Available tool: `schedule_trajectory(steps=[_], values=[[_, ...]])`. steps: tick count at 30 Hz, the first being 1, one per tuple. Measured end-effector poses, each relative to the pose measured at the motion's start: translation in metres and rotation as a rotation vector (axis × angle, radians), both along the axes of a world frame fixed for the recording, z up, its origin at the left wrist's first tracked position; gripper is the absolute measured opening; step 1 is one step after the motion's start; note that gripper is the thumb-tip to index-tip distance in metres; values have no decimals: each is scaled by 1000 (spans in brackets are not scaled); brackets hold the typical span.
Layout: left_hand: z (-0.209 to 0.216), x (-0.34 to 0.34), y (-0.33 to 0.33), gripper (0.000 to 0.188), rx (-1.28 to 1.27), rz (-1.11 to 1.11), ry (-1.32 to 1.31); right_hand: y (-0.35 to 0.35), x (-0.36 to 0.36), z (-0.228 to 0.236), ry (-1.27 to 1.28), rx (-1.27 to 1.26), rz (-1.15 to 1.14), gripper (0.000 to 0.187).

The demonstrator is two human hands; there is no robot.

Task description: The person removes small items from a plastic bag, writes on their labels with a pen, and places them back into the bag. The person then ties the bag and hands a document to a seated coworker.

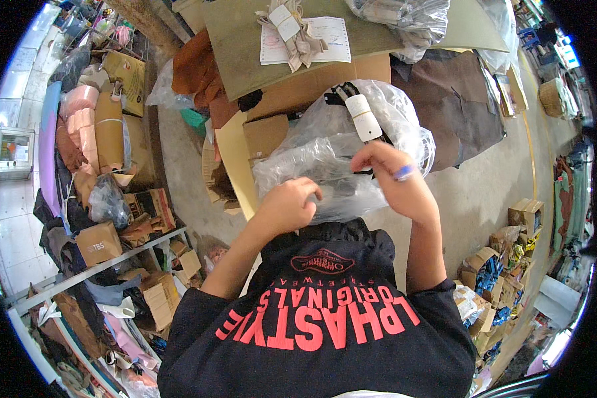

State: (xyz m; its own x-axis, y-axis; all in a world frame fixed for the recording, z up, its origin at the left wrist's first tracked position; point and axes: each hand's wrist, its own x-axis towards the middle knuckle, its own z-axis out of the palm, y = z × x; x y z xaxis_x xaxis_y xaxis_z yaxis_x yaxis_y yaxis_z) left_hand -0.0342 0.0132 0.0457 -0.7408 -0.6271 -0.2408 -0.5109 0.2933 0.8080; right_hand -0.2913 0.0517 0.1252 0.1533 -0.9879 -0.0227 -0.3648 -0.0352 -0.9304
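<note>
Bagging or unbagging, seemingly: white-wrapped bundle (365, 119) is lying on clear plastic bag (312, 162), right hand (393, 171) curling at the bundle's near end, left hand (290, 205) curling by the bag. Either grip pinching? Can't tell. Next move likely needing the bag steadied.

Red lettering (341, 325) marks the black shirt (318, 365), pale lettering a small carton (99, 239).

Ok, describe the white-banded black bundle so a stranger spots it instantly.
Find the green table, then the clear plastic bag below it in view. Over that bag, by the right hand, is the black bundle, its dark strips unlike the table's beige bundle.
</note>
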Motion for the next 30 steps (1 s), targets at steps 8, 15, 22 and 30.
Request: schedule_trajectory(steps=[8, 15, 22, 30], values=[[-22, 12, 9, 49, 250, -218, -564, 17, 50, -72, 742, 469, 396, 47], [-28, 24, 18, 45, 187, -473, -500, 20, 60, -83, 889, 492, 284, 28], [-12, 41, 40, 45, 169, -464, -480, 13, 77, -107, 958, 269, 195, 18], [11, 51, 49, 45, 101, -424, -527, 42, 100, -164, 1051, -58, 220, 13]])
